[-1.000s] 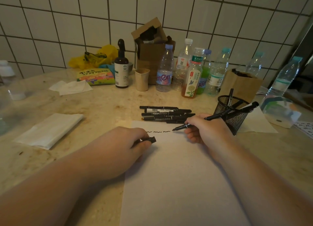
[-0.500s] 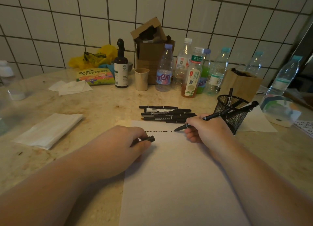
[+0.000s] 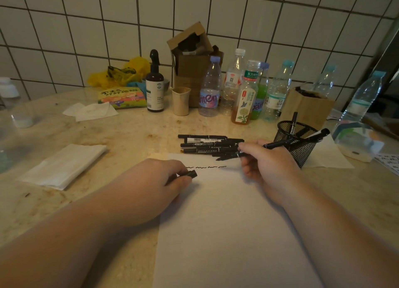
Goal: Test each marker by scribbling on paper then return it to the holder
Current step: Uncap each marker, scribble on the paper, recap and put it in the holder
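While my left hand (image 3: 151,186) pinches a black cap (image 3: 191,174) on the white paper (image 3: 226,233), my right hand (image 3: 267,162) grips one slim black marker (image 3: 278,144), tip lifted off a wavy line (image 3: 206,167). Beyond, about five black markers (image 3: 210,144) lie side by side on the counter (image 3: 129,136); the mesh holder (image 3: 296,139) has at least two.

1. Wall (image 3: 86,28) – white square tiles with dark grout fill the upper frame.
2. Counter (image 3: 108,132) – beige, mottled stone with stains, spreading across the middle and lower frame.
3. A dark frame edge (image 3: 388,56) slants down the upper right.
4. Light is dim and warm; the counter shows a soft sheen at the left.
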`<state>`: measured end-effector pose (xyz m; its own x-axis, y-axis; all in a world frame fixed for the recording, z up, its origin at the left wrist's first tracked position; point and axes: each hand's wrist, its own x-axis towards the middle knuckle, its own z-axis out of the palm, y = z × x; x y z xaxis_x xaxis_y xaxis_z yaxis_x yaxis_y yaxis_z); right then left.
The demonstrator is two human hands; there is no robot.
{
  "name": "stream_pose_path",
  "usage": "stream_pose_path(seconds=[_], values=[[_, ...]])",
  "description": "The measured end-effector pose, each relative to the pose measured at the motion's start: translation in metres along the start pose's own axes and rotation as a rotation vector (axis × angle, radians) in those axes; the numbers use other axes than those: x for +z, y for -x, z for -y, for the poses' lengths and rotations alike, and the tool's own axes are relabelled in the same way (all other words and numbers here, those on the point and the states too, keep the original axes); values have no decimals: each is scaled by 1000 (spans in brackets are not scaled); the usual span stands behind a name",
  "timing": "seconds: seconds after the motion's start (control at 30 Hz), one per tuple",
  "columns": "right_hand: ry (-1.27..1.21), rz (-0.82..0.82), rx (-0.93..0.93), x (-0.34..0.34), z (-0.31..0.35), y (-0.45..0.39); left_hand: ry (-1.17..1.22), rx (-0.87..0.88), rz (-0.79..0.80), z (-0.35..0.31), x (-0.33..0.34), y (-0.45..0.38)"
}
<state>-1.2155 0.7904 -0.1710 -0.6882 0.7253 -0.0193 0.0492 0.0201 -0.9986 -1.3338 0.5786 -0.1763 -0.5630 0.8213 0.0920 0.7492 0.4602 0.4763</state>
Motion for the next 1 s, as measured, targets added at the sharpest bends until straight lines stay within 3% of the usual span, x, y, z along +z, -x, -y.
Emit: stream_pose_path(seconds=[0.17,0.57,0.8,1.0], values=[[-227,325,15,7,8,16,9,7,-30,0,-1,0],[-70,491,-34,5,7,22,20,32,-3,-6,-6,3],[-151,577,4,1,5,19,100,-73,-93,-14,-13,3],[-177,722,140,-1,7,21,164,-59,77,-12,-13,7]])
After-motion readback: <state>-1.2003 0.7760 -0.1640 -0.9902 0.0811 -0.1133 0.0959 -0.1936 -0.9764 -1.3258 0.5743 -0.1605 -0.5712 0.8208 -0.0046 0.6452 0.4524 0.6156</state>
